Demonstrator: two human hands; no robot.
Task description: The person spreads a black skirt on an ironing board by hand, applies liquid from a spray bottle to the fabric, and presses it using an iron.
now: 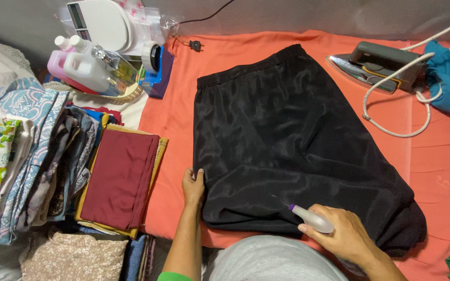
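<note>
Here, going left to right: folded cloths [37,156] are stacked beside the orange mat [173,119], and a basket [126,96] behind them holds 2 bottles [82,65]. My left hand [192,186] lies flat, fingers together, pressing the left edge of the black skirt [287,140] spread on the mat. My right hand [342,233] is wrapped around a small sprayer [312,218], its nozzle aimed at the hem. Too much spray could soak the shiny fabric and leave marks. The iron [376,65] sits at the far right, its cord [391,104] looped near the skirt, so it could snag.
</note>
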